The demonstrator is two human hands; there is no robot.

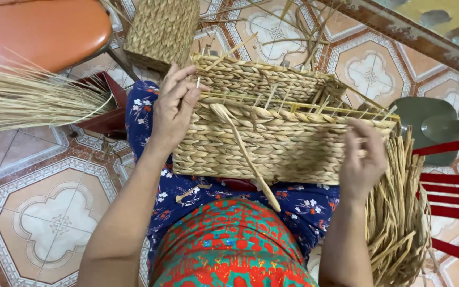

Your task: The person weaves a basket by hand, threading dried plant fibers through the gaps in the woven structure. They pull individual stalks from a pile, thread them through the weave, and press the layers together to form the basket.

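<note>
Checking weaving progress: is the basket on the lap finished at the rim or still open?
Unfinished. The basket has bare stakes sticking out past the woven rows, and a loose strand hangs down its side.
</note>
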